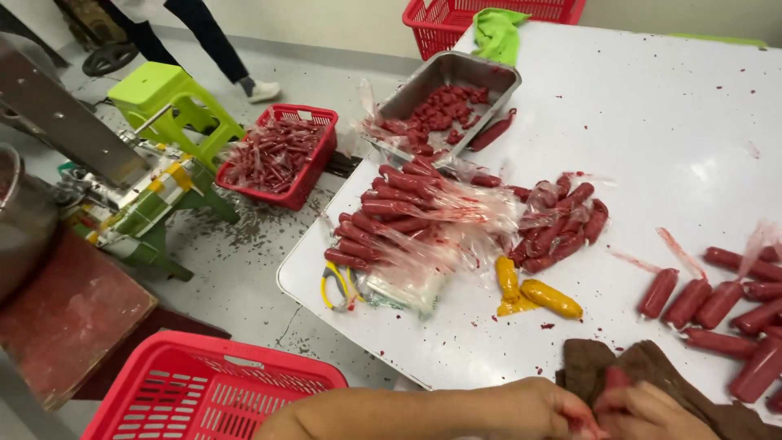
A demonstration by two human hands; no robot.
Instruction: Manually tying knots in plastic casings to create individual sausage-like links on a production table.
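At the bottom edge, my left hand and my right hand meet over a brown cloth on the white table. Both are stained red. A small red piece, apparently a sausage, sits between their fingers. A row of loose red sausages lies to the right of the hands. Ahead of the hands lie two yellow sausages, and beyond them heaps of red sausages in clear plastic wrap.
A metal tray with red pieces stands at the far table edge beside a green cloth. Red baskets sit on the floor at lower left and farther back. A green stool, a machine and a person's legs are at left.
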